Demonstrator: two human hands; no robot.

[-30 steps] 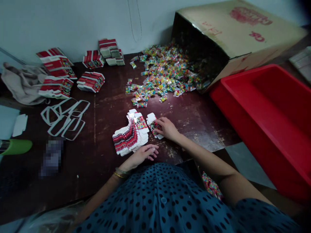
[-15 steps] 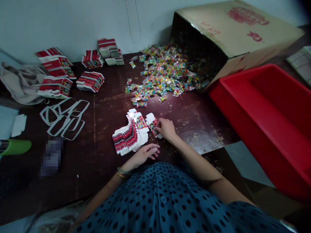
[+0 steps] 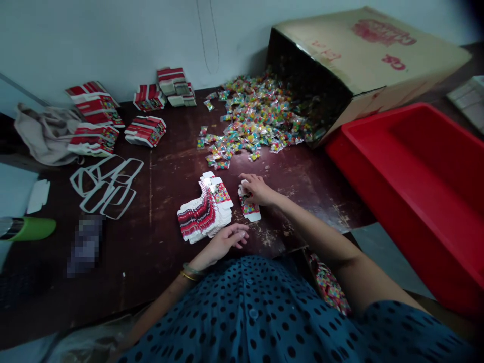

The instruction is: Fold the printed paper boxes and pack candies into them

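My right hand (image 3: 258,190) bends its fingers over the top end of a small printed candy box (image 3: 250,210), gripping it near the white flap. The box has white end flaps and a red, multicoloured print. Just left of it, a fanned stack of flattened candy boxes (image 3: 204,212) lies on the table in red and white rows, one printed face on top at its right end. My left hand (image 3: 230,237) rests palm inward at the lower edge of that stack, fingers loosely curled and apart, with nothing in them.
Behind lies a heap of wrapped candies (image 3: 257,118) spilling from a tipped cardboard carton (image 3: 363,55). A red plastic tub (image 3: 408,191) stands at right. Bundled flat boxes (image 3: 145,131), white bands (image 3: 108,186), a cloth (image 3: 47,133) and a green cup (image 3: 36,228) are at left.
My right hand has moved slightly right and up with the candy box, away from the stack, its fingers now over the box's top end. My left hand stays put. The view has shifted slightly.
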